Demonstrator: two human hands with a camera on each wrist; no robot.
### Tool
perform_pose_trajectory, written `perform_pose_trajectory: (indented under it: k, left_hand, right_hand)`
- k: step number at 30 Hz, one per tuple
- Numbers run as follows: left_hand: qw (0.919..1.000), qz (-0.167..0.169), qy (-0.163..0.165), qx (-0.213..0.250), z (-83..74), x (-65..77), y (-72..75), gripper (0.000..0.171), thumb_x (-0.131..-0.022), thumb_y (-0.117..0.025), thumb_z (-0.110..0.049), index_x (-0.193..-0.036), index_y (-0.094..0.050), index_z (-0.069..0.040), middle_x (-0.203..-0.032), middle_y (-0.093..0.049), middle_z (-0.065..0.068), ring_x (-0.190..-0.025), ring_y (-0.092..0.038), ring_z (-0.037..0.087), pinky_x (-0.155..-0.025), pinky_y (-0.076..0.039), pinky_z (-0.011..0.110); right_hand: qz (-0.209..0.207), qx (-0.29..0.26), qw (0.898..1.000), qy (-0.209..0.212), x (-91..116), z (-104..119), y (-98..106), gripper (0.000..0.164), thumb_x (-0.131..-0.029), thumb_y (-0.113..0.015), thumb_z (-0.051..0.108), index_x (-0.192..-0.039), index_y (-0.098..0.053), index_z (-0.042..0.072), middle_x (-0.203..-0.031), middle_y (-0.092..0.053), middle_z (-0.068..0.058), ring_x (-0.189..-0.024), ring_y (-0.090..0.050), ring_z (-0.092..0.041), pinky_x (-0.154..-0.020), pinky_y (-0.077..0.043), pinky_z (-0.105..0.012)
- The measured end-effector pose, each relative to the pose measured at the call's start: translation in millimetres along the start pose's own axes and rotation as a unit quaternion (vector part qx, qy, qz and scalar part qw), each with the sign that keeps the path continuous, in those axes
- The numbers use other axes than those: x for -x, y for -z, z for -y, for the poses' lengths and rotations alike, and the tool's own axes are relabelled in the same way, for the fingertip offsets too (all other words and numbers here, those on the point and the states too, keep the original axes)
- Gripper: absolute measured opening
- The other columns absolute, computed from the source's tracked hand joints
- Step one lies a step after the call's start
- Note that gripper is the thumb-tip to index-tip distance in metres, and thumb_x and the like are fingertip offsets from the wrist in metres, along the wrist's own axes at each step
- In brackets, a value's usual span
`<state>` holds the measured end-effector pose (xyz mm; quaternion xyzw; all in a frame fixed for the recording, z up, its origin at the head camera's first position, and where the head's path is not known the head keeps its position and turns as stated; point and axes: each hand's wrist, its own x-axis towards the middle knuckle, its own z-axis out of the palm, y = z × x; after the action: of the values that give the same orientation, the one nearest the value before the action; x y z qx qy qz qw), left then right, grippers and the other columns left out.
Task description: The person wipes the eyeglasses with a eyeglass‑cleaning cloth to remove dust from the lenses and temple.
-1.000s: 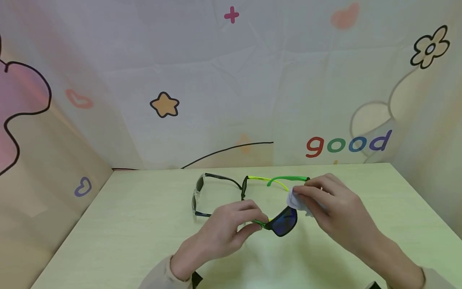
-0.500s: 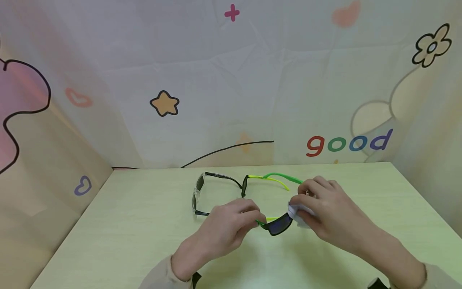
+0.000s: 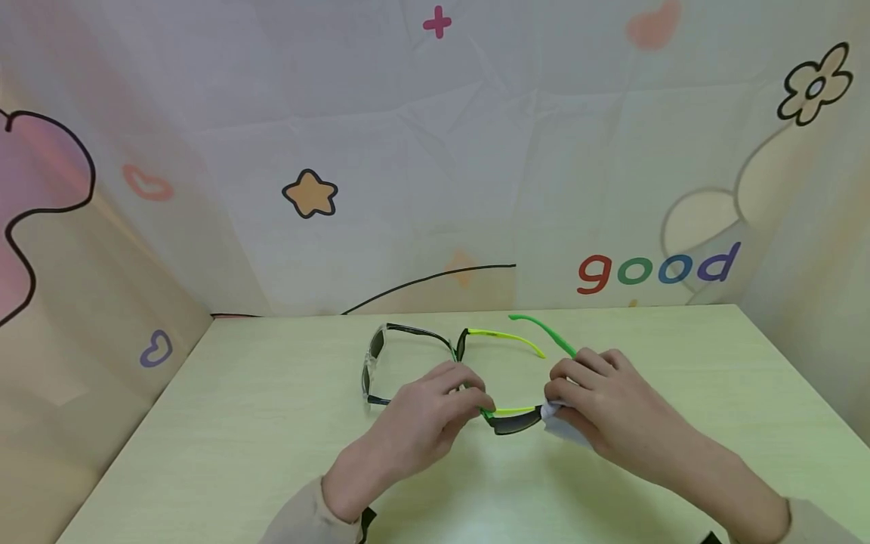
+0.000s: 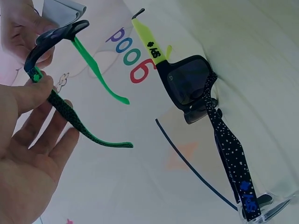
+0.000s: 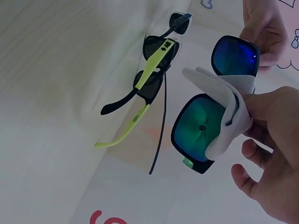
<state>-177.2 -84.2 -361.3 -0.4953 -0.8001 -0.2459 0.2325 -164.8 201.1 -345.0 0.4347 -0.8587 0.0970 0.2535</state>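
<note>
Both hands hold a pair of dark-framed sunglasses [image 3: 515, 425] with green temples, raised a little in front of me. My left hand [image 3: 423, 414] pinches them at one temple, close to the hinge, thumb against fingers in the left wrist view. A pale cleaning cloth [image 5: 233, 100] is folded over the middle of the frame, pinched there between thumb and fingers of my right hand [image 3: 605, 400]. In the right wrist view a blue-green mirrored lens [image 5: 196, 126] shows on either side of the cloth. The far green temple [image 3: 544, 329] points up and away beyond my right hand.
Behind the hands, sunglasses with yellow temples [image 3: 506, 335] lie unfolded on the pale table [image 3: 204, 453]. To their left are clear-fronted sunglasses [image 3: 367, 374] with dark, white-speckled temples. A printed cloth backdrop [image 3: 408, 151] rises behind the table.
The held sunglasses have tilted, so the near lens now appears almost edge-on and the far green temple sits higher. My right hand and the cloth have shifted slightly lower.
</note>
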Motion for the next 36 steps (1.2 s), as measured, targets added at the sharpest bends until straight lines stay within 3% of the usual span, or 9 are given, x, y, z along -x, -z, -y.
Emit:
perform_pose_trajectory:
  k: [3,6,14,17,19,22,24,32,36]
  left_hand:
    - [0.9998,-0.015,-0.004,0.014,2.2,-1.2,-1.0,0.018,-0.09,-0.076,0.005,-0.1,-0.074,-0.01,-0.102,-0.063,-0.002,-0.103,-0.06,0.014,-0.102,-0.048,0.024]
    - [0.9996,-0.024,0.0,0.018,3.3,-1.5,-1.9,0.018,-0.089,-0.077,0.004,-0.101,-0.075,-0.009,-0.109,-0.063,0.001,-0.108,-0.059,0.016,-0.108,-0.044,0.026]
    - [0.9919,-0.07,0.096,0.044,0.0,2.0,-6.4,0.021,-0.094,-0.073,-0.001,-0.114,-0.074,-0.005,-0.122,-0.059,0.006,-0.113,-0.057,0.022,-0.09,-0.052,0.027]
    - [0.9779,-0.116,0.162,0.063,-2.5,0.8,-8.3,0.018,-0.095,-0.073,-0.005,-0.113,-0.073,-0.003,-0.115,-0.059,0.006,-0.102,-0.06,0.019,-0.084,-0.055,0.027]
    - [0.966,-0.125,0.21,0.084,-4.0,-0.4,-8.5,0.016,-0.095,-0.074,-0.008,-0.11,-0.073,-0.003,-0.109,-0.059,0.004,-0.093,-0.061,0.017,-0.079,-0.057,0.028]
    - [0.9481,-0.098,0.273,0.13,-5.2,-1.0,-9.6,0.02,-0.097,-0.074,-0.016,-0.112,-0.071,-0.002,-0.106,-0.06,0.002,-0.087,-0.06,0.015,-0.079,-0.059,0.03]
    - [0.9353,-0.07,0.303,0.169,-5.7,-1.6,-11.1,0.023,-0.099,-0.072,-0.019,-0.114,-0.07,-0.002,-0.103,-0.06,0.001,-0.086,-0.06,0.014,-0.079,-0.06,0.029]
    - [0.9012,-0.054,0.339,0.265,-5.4,-6.0,-19.1,0.013,-0.097,-0.075,-0.016,-0.104,-0.069,-0.006,-0.095,-0.065,-0.002,-0.088,-0.064,0.013,-0.077,-0.059,0.026]
    - [0.8701,-0.061,0.371,0.319,-6.9,-7.1,-19.3,0.013,-0.095,-0.076,-0.013,-0.102,-0.069,-0.005,-0.093,-0.068,0.001,-0.086,-0.068,0.014,-0.074,-0.059,0.026]
  right_hand:
    - [-0.005,0.002,1.0,0.004,0.9,1.2,-2.4,0.017,-0.085,-0.079,0.018,-0.097,-0.067,0.019,-0.102,-0.06,0.01,-0.094,-0.053,-0.013,-0.077,-0.044,-0.039]
    - [-0.007,0.006,1.0,0.002,1.7,2.2,-4.5,0.012,-0.087,-0.075,0.02,-0.097,-0.068,0.018,-0.101,-0.061,0.009,-0.095,-0.053,-0.014,-0.078,-0.044,-0.04]
    - [-0.023,0.011,1.0,-0.008,4.8,4.4,-8.5,0.007,-0.095,-0.066,0.023,-0.095,-0.068,0.017,-0.1,-0.062,0.007,-0.093,-0.053,-0.015,-0.077,-0.045,-0.04]
    - [-0.039,0.014,0.999,-0.009,5.3,4.7,-10.5,0.033,-0.109,-0.046,0.035,-0.093,-0.067,0.016,-0.098,-0.061,0.006,-0.092,-0.053,-0.016,-0.076,-0.044,-0.041]
    - [-0.044,0.017,0.999,-0.01,5.2,5.1,-10.9,0.027,-0.108,-0.051,0.031,-0.093,-0.067,0.016,-0.098,-0.061,0.005,-0.091,-0.054,-0.017,-0.076,-0.044,-0.042]
    - [-0.045,0.027,0.999,-0.014,4.2,6.5,-10.6,0.005,-0.094,-0.069,0.019,-0.093,-0.067,0.015,-0.096,-0.061,0.004,-0.09,-0.054,-0.018,-0.075,-0.043,-0.042]
    - [-0.041,0.034,0.998,-0.016,3.4,7.7,-9.9,0.02,-0.078,-0.08,0.009,-0.093,-0.067,0.014,-0.095,-0.062,0.003,-0.09,-0.054,-0.019,-0.075,-0.043,-0.042]
    - [-0.037,0.06,0.997,-0.015,3.6,10.9,-12.6,0.029,-0.072,-0.085,0.003,-0.094,-0.069,0.01,-0.095,-0.063,-0.001,-0.09,-0.056,-0.022,-0.073,-0.043,-0.042]
    - [-0.058,0.069,0.996,-0.002,4.2,11.5,-15.5,0.004,-0.093,-0.068,0.011,-0.095,-0.068,0.008,-0.095,-0.061,-0.003,-0.089,-0.055,-0.024,-0.071,-0.042,-0.043]
